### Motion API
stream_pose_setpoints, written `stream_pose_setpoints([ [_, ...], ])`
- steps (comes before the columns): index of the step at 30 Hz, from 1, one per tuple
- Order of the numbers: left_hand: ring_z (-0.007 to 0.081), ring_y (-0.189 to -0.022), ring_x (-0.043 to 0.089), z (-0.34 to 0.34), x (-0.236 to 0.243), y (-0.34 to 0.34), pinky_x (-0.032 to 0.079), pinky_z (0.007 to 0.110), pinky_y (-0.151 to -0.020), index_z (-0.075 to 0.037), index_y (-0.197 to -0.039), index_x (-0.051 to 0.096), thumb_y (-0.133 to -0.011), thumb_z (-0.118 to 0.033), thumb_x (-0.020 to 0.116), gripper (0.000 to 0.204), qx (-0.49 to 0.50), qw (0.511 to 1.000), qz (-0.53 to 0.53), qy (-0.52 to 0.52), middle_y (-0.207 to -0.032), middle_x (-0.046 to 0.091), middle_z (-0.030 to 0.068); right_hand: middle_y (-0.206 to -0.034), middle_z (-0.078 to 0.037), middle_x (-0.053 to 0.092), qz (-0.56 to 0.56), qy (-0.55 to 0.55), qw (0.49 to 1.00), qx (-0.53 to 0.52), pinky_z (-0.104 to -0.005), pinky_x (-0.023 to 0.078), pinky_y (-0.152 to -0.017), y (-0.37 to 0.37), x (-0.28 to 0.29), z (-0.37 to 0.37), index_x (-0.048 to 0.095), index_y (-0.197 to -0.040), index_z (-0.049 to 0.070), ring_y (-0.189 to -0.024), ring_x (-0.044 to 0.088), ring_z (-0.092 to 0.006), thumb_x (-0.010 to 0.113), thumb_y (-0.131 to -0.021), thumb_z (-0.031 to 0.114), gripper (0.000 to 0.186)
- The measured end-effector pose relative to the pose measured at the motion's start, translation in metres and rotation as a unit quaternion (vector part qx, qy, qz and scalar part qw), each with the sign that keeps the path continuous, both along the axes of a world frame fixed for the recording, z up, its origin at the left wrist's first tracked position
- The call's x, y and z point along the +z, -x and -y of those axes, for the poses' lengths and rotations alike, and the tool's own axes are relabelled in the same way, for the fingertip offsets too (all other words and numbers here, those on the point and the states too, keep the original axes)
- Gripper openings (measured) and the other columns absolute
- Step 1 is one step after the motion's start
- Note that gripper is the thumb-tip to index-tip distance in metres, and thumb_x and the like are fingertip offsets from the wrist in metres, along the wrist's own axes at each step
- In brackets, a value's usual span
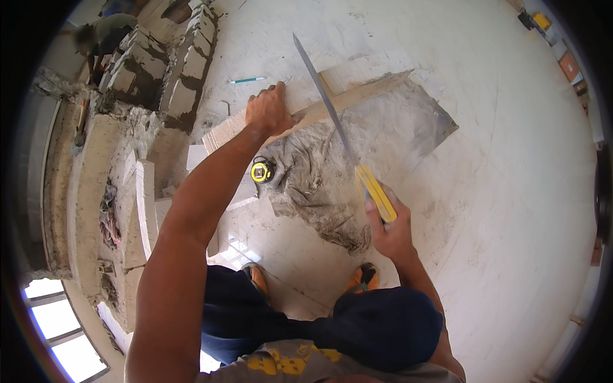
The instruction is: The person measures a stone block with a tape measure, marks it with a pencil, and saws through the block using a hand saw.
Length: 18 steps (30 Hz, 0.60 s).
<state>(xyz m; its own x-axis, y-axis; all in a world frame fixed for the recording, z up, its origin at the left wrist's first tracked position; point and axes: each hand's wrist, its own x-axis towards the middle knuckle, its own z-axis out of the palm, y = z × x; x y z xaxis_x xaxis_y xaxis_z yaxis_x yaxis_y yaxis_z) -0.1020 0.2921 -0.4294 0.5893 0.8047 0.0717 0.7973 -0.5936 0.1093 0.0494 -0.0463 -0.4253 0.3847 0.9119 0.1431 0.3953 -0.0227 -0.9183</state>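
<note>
My right hand (391, 223) is closed round the yellow handle of a handsaw (331, 108). The saw's long grey blade slants up and to the left, crossing a long pale building block (364, 96). Left of the blade, my left hand (271, 113) presses down on the block, its fingers curled over the top. Under and in front of the block lies a crumpled, dusty dark sheet (319, 185). A round yellow and black tape measure (262, 170) sits near its left edge. I cannot tell how deep the blade is in the block.
Beyond my left hand lies a green pencil-like stick (248, 80). To the left are a rough block wall (191, 70), upright pale slabs (147, 198) and a tool with a wooden handle (80, 124). Another person (105, 35) bends over at the far left. Dusty pale floor (511, 191) stretches right.
</note>
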Motion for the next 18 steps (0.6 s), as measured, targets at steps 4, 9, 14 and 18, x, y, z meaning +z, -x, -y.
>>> stream_pose_setpoints([
  [4, 0.0394, -0.109, 0.073, -0.002, -0.004, -0.002, 0.055, 0.051, -0.096, -0.003, -0.115, 0.062, -0.075, -0.05, 0.089, 0.067, -0.009, 1.0, 0.016, 0.007, -0.112, 0.075, 0.0212, -0.105, -0.02, 0.076, -0.03, 0.08, 0.996, 0.003, -0.0336, 0.058, -0.082, -0.013, 0.02, -0.035, 0.062, -0.138, -0.005, -0.087, 0.077, -0.0252, 0.065, -0.103, 0.016, 0.041],
  [9, 0.0398, -0.109, 0.073, -0.016, 0.013, -0.002, 0.056, 0.051, -0.096, -0.002, -0.117, 0.063, -0.074, -0.049, 0.09, 0.069, 0.02, 0.998, 0.002, 0.058, -0.111, 0.075, 0.0219, -0.095, -0.023, 0.074, 0.008, -0.016, 1.0, -0.025, -0.0395, 0.057, -0.078, 0.002, 0.023, 0.029, 0.065, -0.13, -0.005, -0.086, 0.076, -0.0299, 0.066, -0.104, 0.017, 0.034],
  [14, 0.0381, -0.112, 0.072, -0.01, 0.01, -0.006, 0.054, 0.05, -0.1, -0.003, -0.12, 0.063, -0.075, -0.052, 0.088, 0.071, 0.016, 0.998, -0.023, 0.063, -0.114, 0.076, 0.0183, -0.09, -0.025, 0.071, 0.018, 0.031, 0.999, -0.009, -0.0433, 0.057, -0.077, 0.0, 0.038, -0.079, 0.065, -0.13, -0.005, -0.084, 0.075, -0.0384, 0.067, -0.103, 0.018, 0.035],
  [18, 0.0387, -0.111, 0.072, -0.021, 0.012, -0.001, 0.055, 0.049, -0.097, -0.002, -0.119, 0.064, -0.073, -0.051, 0.089, 0.072, 0.018, 0.996, -0.008, 0.084, -0.112, 0.076, 0.0191, -0.089, -0.024, 0.072, -0.001, 0.102, 0.995, 0.002, -0.0418, 0.057, -0.079, -0.002, 0.038, -0.077, 0.065, -0.131, -0.005, -0.085, 0.075, -0.0378, 0.066, -0.104, 0.018, 0.036],
])
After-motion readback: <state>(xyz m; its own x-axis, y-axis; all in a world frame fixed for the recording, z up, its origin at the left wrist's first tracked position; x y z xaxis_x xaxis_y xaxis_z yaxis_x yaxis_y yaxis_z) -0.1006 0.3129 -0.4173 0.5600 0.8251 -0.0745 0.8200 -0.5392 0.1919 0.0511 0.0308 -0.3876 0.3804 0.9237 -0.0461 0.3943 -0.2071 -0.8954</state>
